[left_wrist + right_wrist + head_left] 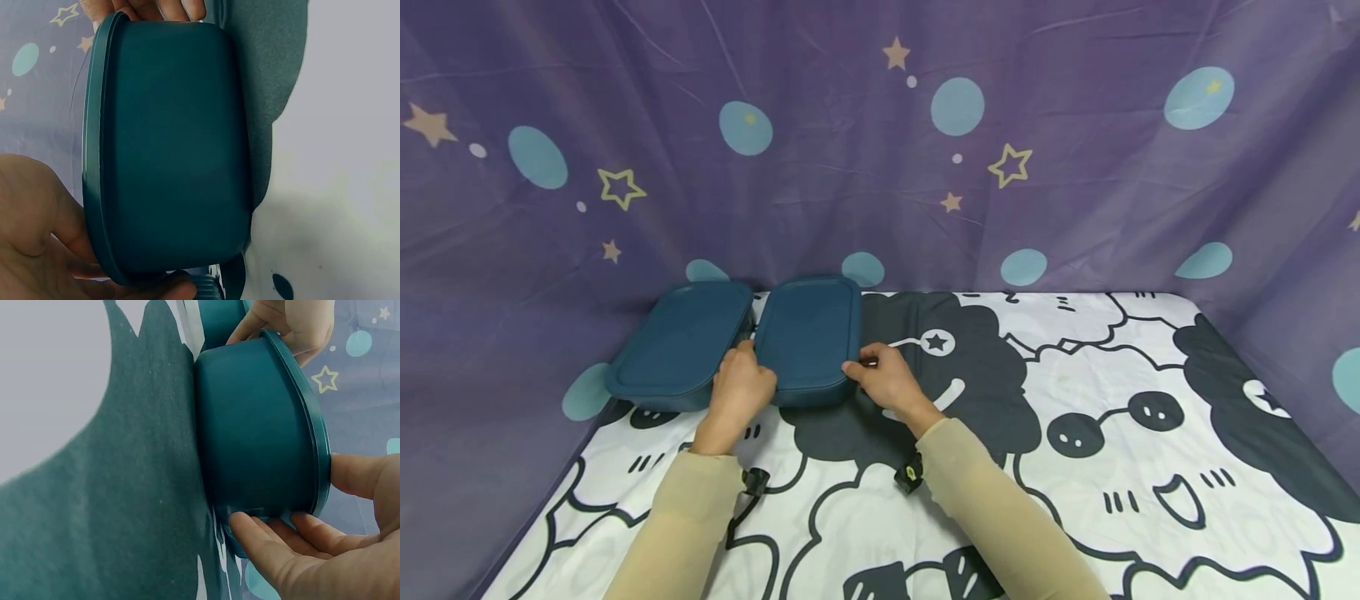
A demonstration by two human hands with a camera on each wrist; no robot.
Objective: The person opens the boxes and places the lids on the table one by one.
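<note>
Two dark blue rounded-rectangular boxes with lids stand side by side at the table's back left. Both hands hold the right-hand box (808,329) from its two sides. My left hand (742,385) grips its left side near the front corner, reaching into the narrow gap between the boxes. On the opposite side, my right hand (887,379) has its thumb at the lid's edge and its fingers along the wall, as the right wrist view shows. The lid (306,406) sits all round on the rim. The left-hand box (681,337) stands slightly turned beside my left hand.
A cloth (1105,467) with black-and-white cartoon faces covers the table. Behind it hangs a purple curtain (850,167) with stars and blue dots, close to the boxes' far ends. Small black devices (909,473) are worn at the wrists.
</note>
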